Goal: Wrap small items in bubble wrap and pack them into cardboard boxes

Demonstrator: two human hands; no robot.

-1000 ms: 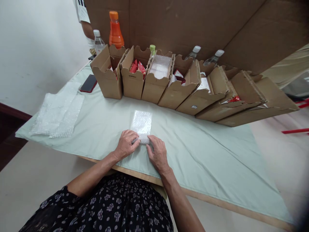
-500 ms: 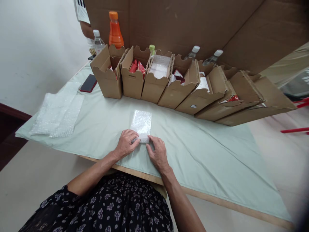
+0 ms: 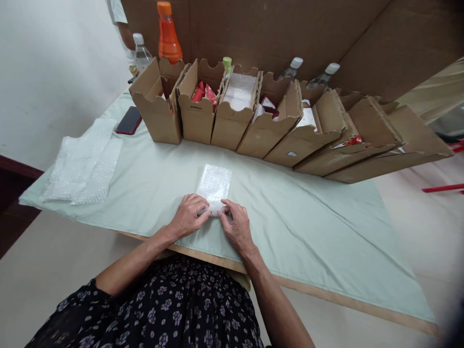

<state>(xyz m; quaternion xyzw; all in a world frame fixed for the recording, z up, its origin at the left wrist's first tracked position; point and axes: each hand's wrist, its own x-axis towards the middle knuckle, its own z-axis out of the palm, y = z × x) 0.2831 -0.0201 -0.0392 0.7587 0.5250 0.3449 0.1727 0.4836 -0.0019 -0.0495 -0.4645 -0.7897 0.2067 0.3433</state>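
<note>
A small piece of bubble wrap [image 3: 215,181] lies flat on the pale green cloth in front of me, its near end turned up into a fold. My left hand [image 3: 189,214] grips the fold's left corner between thumb and fingers. On the right corner, my right hand [image 3: 236,222] pinches the same fold, thumb below and fingertips on top. Whether anything lies inside the fold cannot be made out.
Several open cardboard boxes [image 3: 232,126] stand in a row behind, holding red and white items. At left lie loose bubble wrap sheets [image 3: 85,162] and a phone [image 3: 129,120]. An orange bottle [image 3: 168,38] and clear bottles rise behind the boxes. A person's arm [image 3: 125,35] shows at upper left.
My right thumb and fingers have drawn closer together on the fold's right corner. The left hand keeps its hold, and the camera view has shifted slightly.
</note>
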